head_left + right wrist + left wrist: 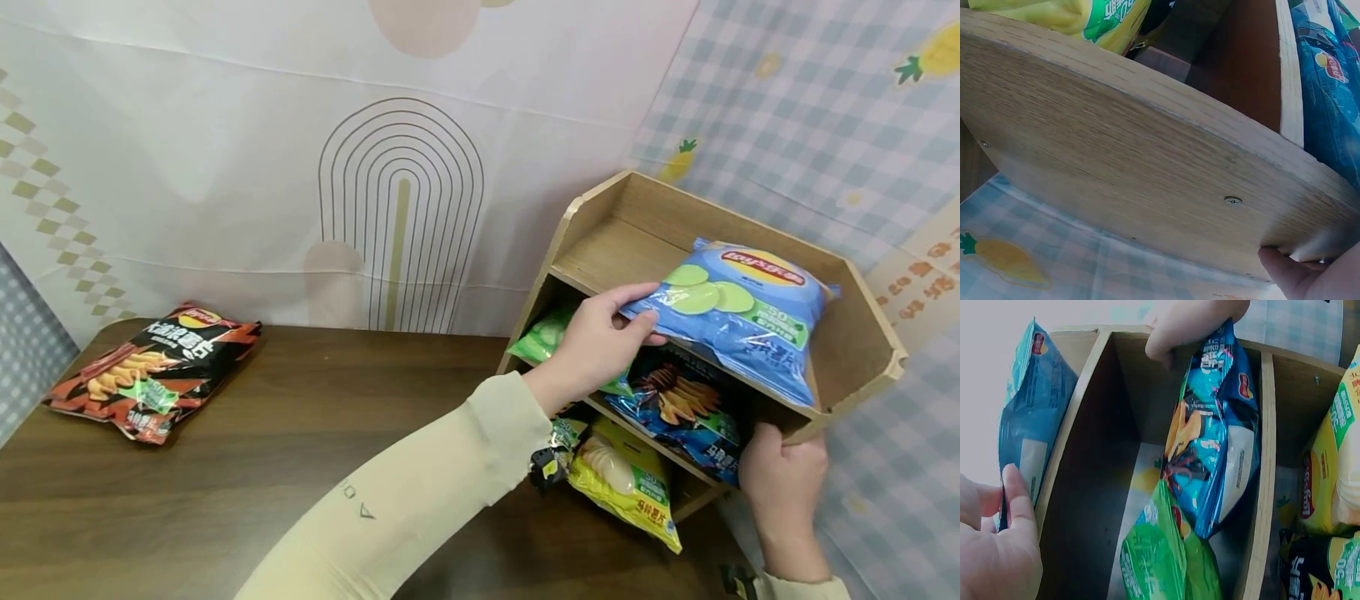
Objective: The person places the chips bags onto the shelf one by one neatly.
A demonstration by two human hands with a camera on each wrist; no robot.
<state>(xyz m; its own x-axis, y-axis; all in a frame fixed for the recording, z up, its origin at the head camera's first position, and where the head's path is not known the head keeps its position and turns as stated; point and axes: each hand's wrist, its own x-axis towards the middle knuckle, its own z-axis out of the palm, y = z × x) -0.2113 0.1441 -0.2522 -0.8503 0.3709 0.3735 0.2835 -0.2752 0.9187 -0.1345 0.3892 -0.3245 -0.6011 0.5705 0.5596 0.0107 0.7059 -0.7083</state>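
A blue chip bag (738,304) lies tilted on the top tier of a small wooden shelf (862,350). My left hand (596,346) pinches its left end between thumb and fingers; the left wrist view shows this hand (1007,544) at the bag's (1038,419) lower end. At the shelf's right side, my right hand (783,483) grips the side panel just below the top board. Its thumb side (1304,275) presses the outer face of the panel (1116,162) in the right wrist view. A dark blue chip bag (678,404) sits in the middle tier beside that hand.
A green chip bag (1160,550) shares the middle tier. Below, a yellow chip bag (626,479) sticks out of the bottom tier beside a black-and-green one (566,433). On the wooden table (330,400), a black-and-red chip bag (157,367) lies far left. Patterned cloth hangs behind.
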